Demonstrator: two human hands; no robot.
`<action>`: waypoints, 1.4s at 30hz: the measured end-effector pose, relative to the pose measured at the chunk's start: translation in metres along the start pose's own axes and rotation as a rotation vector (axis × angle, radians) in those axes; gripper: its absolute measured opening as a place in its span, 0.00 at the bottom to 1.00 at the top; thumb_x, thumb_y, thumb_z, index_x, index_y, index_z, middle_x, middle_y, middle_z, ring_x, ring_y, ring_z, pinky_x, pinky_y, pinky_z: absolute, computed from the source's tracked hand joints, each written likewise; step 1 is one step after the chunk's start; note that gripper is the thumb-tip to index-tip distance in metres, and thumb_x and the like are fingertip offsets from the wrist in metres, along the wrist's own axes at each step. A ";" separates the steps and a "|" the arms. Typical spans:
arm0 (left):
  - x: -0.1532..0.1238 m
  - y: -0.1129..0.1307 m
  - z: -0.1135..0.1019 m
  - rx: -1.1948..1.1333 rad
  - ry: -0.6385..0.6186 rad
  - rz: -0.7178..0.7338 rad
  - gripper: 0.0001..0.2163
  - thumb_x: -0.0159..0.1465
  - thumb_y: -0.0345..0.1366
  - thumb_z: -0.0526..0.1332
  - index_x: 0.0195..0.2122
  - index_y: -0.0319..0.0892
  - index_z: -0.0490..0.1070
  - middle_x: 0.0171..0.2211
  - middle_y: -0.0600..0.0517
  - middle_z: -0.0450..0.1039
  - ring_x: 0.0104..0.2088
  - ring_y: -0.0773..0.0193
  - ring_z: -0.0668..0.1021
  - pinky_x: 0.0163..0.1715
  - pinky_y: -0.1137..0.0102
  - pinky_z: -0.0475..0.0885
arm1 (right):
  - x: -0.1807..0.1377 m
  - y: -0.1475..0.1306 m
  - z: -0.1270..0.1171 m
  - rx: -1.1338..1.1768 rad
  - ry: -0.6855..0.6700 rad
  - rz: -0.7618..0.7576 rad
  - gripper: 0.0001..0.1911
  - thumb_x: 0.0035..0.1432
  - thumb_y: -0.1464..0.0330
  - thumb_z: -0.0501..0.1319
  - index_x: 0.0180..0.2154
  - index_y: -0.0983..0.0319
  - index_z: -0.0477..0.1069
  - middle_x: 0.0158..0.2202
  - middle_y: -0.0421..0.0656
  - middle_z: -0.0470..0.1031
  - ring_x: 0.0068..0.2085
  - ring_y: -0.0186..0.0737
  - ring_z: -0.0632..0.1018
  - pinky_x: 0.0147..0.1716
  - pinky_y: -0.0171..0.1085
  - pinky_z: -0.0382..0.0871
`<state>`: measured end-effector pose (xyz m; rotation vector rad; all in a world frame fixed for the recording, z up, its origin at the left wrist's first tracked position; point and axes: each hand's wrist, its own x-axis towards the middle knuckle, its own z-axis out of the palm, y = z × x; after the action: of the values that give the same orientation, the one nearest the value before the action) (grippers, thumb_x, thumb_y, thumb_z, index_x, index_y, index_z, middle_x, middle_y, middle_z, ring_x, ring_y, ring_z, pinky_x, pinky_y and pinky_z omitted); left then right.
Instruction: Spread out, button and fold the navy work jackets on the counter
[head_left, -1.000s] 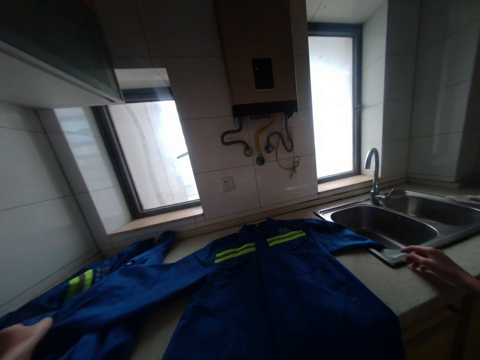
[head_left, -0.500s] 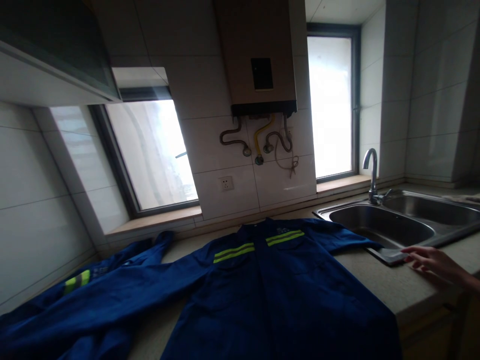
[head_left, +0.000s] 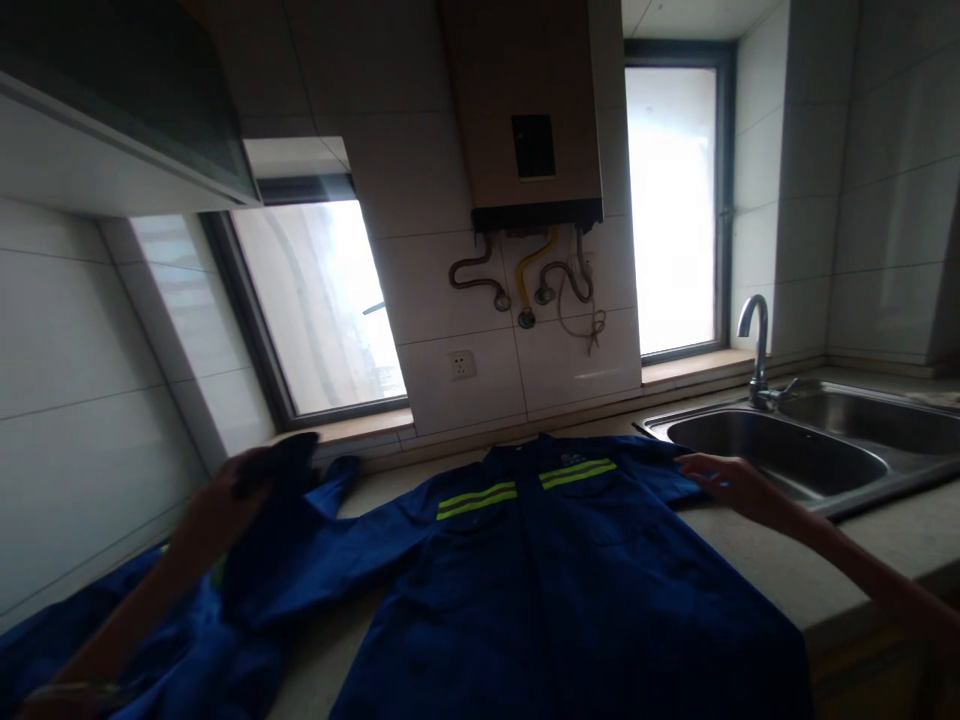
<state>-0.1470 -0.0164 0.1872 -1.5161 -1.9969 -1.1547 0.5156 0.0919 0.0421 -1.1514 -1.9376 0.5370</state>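
Note:
A dark blue work jacket (head_left: 540, 580) with yellow-green reflective stripes lies front up, spread on the counter. At the left, my left hand (head_left: 244, 475) is closed around the end of one sleeve (head_left: 289, 540) and holds it raised above the counter; motion blurs the fingers. My right hand (head_left: 724, 480) is at the other sleeve (head_left: 656, 470), beside the sink's near edge, with its fingers closed on the cloth near the cuff. The cuff itself is mostly hidden by that hand.
Another blue garment (head_left: 97, 610) lies bunched at the left under my forearm. A double steel sink (head_left: 847, 490) with a faucet (head_left: 759, 350) is set into the counter at the right. A water heater (head_left: 536, 100) with hoses hangs on the tiled wall between two windows.
My left hand has come into view and lifted the left-side sleeve off the counter. My right hand has moved left from the sink's corner, and the right-side sleeve's end has shifted inward.

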 end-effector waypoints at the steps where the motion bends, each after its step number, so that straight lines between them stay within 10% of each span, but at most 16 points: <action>1: -0.004 0.012 0.012 -0.083 -0.123 0.039 0.19 0.60 0.43 0.57 0.50 0.42 0.66 0.26 0.65 0.72 0.29 0.68 0.76 0.32 0.77 0.69 | 0.006 -0.029 0.019 0.018 -0.007 -0.091 0.19 0.57 0.63 0.58 0.49 0.62 0.72 0.46 0.52 0.75 0.42 0.48 0.77 0.39 0.40 0.72; 6: -0.075 0.114 0.059 -0.510 -0.485 0.278 0.17 0.57 0.40 0.60 0.47 0.44 0.73 0.39 0.52 0.79 0.38 0.59 0.79 0.40 0.72 0.72 | 0.010 -0.133 0.095 0.074 -0.103 -0.354 0.30 0.56 0.60 0.62 0.59 0.56 0.61 0.57 0.46 0.66 0.55 0.49 0.70 0.53 0.47 0.67; 11: -0.140 0.171 0.063 -0.653 -0.691 0.215 0.11 0.60 0.42 0.58 0.40 0.46 0.76 0.34 0.54 0.79 0.37 0.58 0.79 0.38 0.71 0.73 | 0.004 -0.165 0.132 0.136 -0.142 -0.339 0.35 0.52 0.55 0.64 0.60 0.52 0.60 0.57 0.44 0.66 0.55 0.49 0.71 0.53 0.46 0.68; 18: -0.155 0.163 0.073 -0.726 -0.646 0.040 0.15 0.60 0.47 0.57 0.24 0.43 0.68 0.20 0.57 0.68 0.22 0.67 0.69 0.21 0.75 0.62 | 0.000 -0.178 0.149 0.194 -0.124 -0.381 0.33 0.45 0.54 0.69 0.52 0.58 0.70 0.48 0.45 0.76 0.46 0.46 0.77 0.48 0.41 0.71; 23: -0.151 0.162 0.069 -0.703 -0.608 0.026 0.18 0.57 0.48 0.59 0.16 0.42 0.62 0.16 0.57 0.58 0.19 0.70 0.62 0.18 0.75 0.58 | 0.001 -0.175 0.156 0.282 -0.102 -0.303 0.16 0.56 0.58 0.61 0.43 0.58 0.77 0.36 0.41 0.79 0.35 0.39 0.79 0.38 0.36 0.74; 34: -0.142 0.155 0.063 -0.770 -0.608 0.101 0.11 0.55 0.43 0.64 0.29 0.41 0.79 0.25 0.51 0.72 0.26 0.65 0.73 0.23 0.76 0.68 | -0.001 -0.175 0.150 0.218 -0.108 -0.438 0.13 0.60 0.62 0.58 0.41 0.60 0.78 0.35 0.41 0.80 0.34 0.38 0.80 0.36 0.33 0.74; 39: -0.133 0.163 0.049 -0.720 -0.685 0.237 0.18 0.54 0.40 0.65 0.46 0.47 0.76 0.44 0.49 0.76 0.41 0.59 0.78 0.40 0.70 0.74 | 0.001 -0.177 0.150 0.171 -0.121 -0.498 0.13 0.61 0.62 0.57 0.42 0.58 0.78 0.36 0.41 0.80 0.34 0.38 0.80 0.35 0.33 0.74; 42: -0.130 0.170 0.039 -0.568 -0.838 0.250 0.11 0.55 0.40 0.64 0.38 0.48 0.79 0.34 0.52 0.80 0.33 0.61 0.79 0.35 0.74 0.74 | 0.002 -0.181 0.150 0.176 -0.133 -0.516 0.14 0.61 0.62 0.57 0.42 0.59 0.78 0.36 0.41 0.80 0.35 0.38 0.80 0.35 0.33 0.74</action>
<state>0.0615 -0.0510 0.1355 -2.8173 -1.8916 -1.1393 0.2990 0.0101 0.0794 -0.4837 -2.1469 0.4960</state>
